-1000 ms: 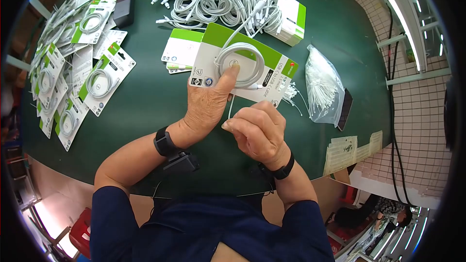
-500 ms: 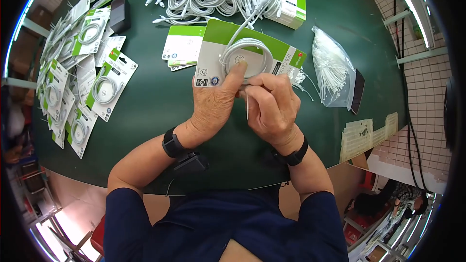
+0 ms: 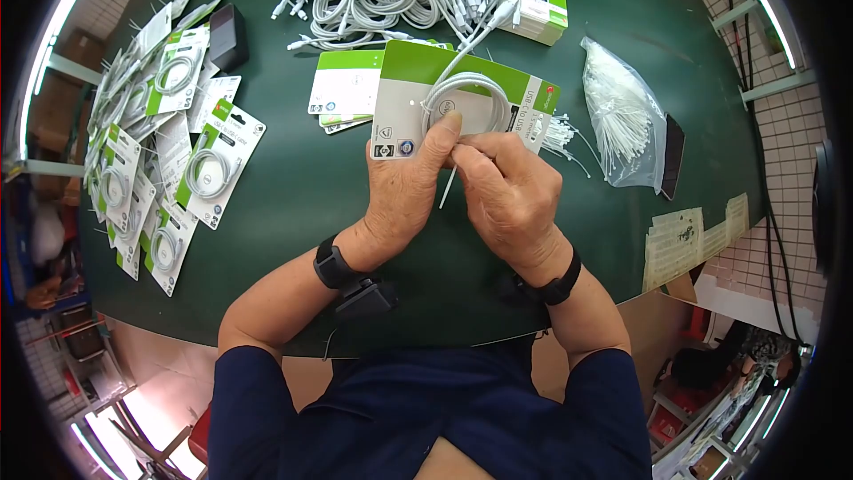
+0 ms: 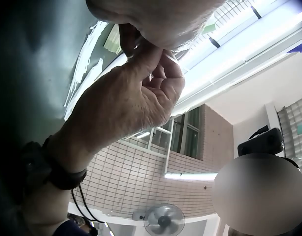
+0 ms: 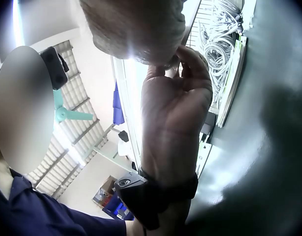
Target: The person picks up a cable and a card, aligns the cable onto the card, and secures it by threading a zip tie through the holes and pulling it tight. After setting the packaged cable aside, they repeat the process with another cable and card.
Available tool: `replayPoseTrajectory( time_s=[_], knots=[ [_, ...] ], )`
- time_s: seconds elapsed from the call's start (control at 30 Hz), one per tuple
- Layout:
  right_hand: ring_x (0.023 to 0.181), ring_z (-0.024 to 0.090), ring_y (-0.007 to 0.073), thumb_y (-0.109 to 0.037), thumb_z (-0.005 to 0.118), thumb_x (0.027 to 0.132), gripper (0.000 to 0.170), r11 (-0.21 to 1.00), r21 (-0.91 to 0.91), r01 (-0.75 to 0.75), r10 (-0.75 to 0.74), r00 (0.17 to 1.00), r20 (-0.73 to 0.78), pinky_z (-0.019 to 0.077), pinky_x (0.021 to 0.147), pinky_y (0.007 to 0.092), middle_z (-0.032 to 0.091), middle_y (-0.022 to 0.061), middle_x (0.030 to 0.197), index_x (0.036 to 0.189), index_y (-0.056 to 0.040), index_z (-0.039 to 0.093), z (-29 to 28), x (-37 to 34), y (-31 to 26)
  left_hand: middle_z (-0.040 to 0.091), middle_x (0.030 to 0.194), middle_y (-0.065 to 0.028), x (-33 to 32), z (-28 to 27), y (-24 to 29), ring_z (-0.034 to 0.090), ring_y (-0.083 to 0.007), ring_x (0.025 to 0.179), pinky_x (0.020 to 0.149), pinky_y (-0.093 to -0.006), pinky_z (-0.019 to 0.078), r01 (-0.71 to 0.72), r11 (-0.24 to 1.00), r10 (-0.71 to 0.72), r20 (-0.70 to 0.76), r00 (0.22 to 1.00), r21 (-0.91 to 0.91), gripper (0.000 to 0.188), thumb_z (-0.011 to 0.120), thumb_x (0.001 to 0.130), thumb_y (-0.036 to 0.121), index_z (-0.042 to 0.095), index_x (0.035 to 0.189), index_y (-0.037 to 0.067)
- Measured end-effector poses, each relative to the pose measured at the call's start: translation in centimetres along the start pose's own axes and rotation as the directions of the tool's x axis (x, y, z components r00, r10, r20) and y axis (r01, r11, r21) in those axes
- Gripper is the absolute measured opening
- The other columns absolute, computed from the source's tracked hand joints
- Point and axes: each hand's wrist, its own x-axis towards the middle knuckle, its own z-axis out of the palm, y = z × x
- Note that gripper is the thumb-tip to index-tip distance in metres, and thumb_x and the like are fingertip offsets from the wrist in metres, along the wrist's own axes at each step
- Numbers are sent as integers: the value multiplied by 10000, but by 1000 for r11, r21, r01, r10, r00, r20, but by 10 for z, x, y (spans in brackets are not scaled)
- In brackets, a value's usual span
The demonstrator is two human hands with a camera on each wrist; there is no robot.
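My left hand [image 3: 402, 187] grips a green and white cable package card [image 3: 398, 93], its thumb pressing on the front and its fingers hidden behind. On the card lies a coiled white USB-C cable [image 3: 493, 89], one end running up past the top edge. Below the card a thin white cable tie [image 3: 448, 190] sticks out between the hands. My right hand [image 3: 517, 200] has its fingers curled at the card's lower edge, pinching the tie close to the left thumb. In both wrist views the fingertips meet, largely covered by the hands.
A heap of white cables [image 3: 382, 0] lies at the back beside a stack of cards [image 3: 538, 0]. Packaged cables [image 3: 209, 173] pile up on the left near a black box [image 3: 227, 36]. To the right are a bag of cable ties [image 3: 622, 116] and a phone [image 3: 674, 156].
My right hand has moved up from below the card to its lower edge, beside the left thumb. The tie's free end now hangs below the fingers. The left hand keeps its hold.
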Motion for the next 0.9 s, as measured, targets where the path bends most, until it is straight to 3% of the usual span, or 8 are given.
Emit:
replayPoseTrajectory(
  time_s=[0.3,0.67,0.9],
  knots=[
    [677,678,239,92,793,733,321,999,-29,-18,18,1000,14,541,565,346,692,76,887,1020,-37,733,1,-5,-4,729,948,-26,1,-3,2,652,-74,815,699,-258,538,-65,994,60,63,996,86,180,750,984,130,726,1098,-8],
    [686,689,252,72,801,809,219,966,124,-228,234,972,-29,553,581,349,693,84,853,984,-39,729,4,-7,-9,729,917,-11,3,-7,0,637,-66,778,658,-253,516,-35,986,21,89,996,160,162,750,988,119,735,1081,-12],
    [747,715,228,85,821,783,246,987,129,-100,111,990,-85,570,591,328,706,105,950,987,-20,735,-4,-5,-7,727,973,-33,5,-3,7,654,-87,814,689,-259,543,-35,990,23,82,996,139,200,754,997,136,716,1131,-6]
  ],
)
